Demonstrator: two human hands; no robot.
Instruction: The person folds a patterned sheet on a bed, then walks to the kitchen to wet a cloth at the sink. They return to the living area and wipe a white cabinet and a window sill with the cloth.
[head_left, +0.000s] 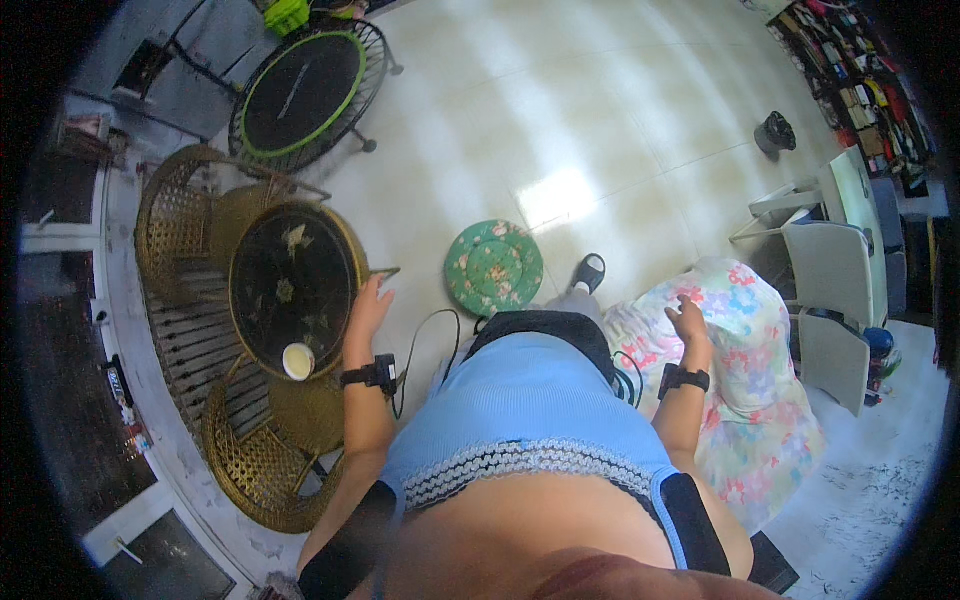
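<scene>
My left hand (367, 304) is beside the gold rim of a round dark-topped table (281, 296), its fingers apart and nothing in them. Whether it touches the rim cannot be told. A white cup (298, 361) with pale contents stands near that table's edge, below the hand. My right hand (688, 321) hangs empty over or in front of a flower-patterned cloth cover (750, 352), fingers loosely spread. Both wrists bear black straps with small devices. A green floral round stool or cushion (494, 268) is on the floor before me.
Wicker chairs (176, 221) flank the round table. A small trampoline (304, 94) stands at the upper left. White chairs (825, 262) are beside a table at the right, with a black bin (775, 135) and full shelves (855, 90) beyond. A dark cable (411, 352) runs by my left side.
</scene>
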